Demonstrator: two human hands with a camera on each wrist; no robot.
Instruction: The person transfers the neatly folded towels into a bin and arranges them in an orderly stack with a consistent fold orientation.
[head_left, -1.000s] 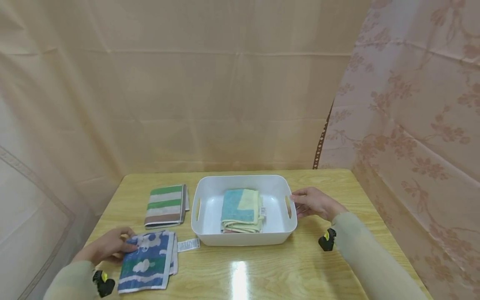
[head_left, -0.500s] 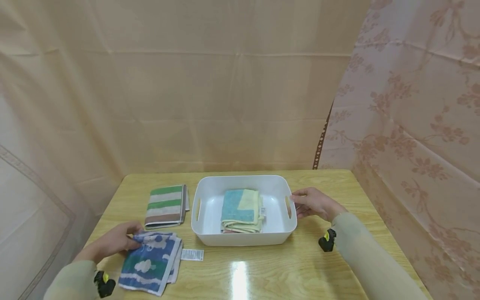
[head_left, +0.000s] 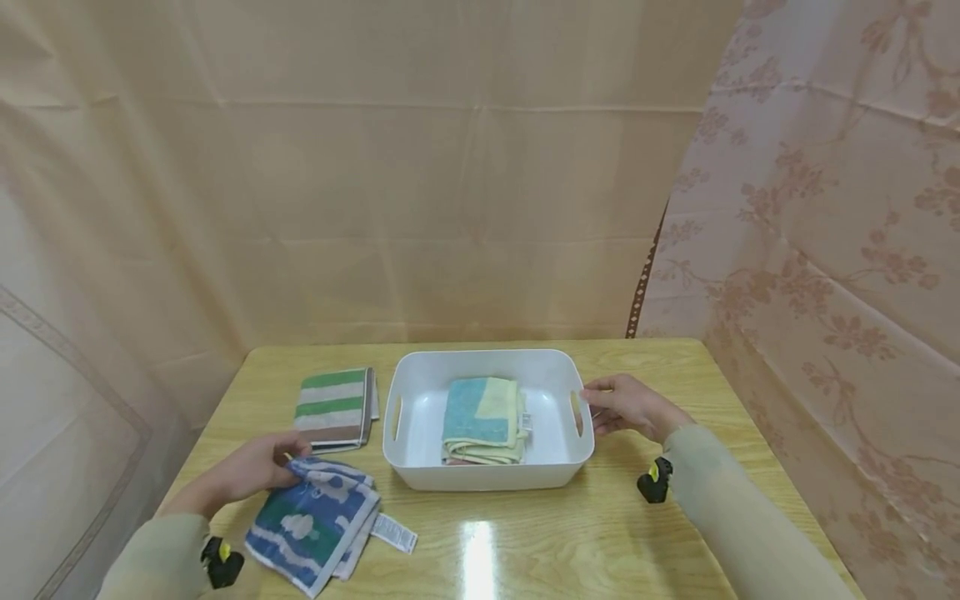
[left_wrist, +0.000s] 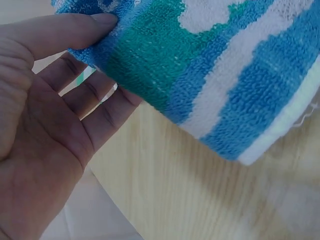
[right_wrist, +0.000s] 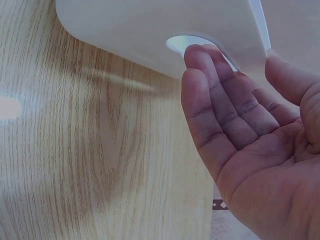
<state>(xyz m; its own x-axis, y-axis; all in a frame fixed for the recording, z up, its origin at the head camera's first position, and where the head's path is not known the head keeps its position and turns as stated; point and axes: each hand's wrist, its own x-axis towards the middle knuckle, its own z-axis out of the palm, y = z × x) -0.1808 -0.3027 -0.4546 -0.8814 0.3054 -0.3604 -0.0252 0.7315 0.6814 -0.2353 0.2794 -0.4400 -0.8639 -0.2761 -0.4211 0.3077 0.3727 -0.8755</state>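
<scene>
My left hand (head_left: 258, 467) pinches the back corner of a folded blue, green and white towel (head_left: 318, 521) between thumb and fingers. In the left wrist view, the thumb lies on top of the terry cloth (left_wrist: 165, 65), and the towel hangs slightly tilted above the wood. A white tag (head_left: 393, 533) sticks out from its right side. At the other side, my right hand (head_left: 626, 406) holds the right end of a white plastic storage bin (head_left: 480, 477). In the right wrist view, the thumb meets the rim while fingers (right_wrist: 197, 92) lie at the handle hole.
Inside the bin lies a stack of folded towels, a blue and yellow one (head_left: 480, 412) on top. A green, white and brown striped towel (head_left: 333, 408) lies left of the bin. The wooden table (head_left: 570, 533) ends at curtains (head_left: 480, 208).
My left hand has raised the blue towel's corner and shifted it right and slightly away from me. The towel has turned, its tag now slanting down. The right hand and bin stay put.
</scene>
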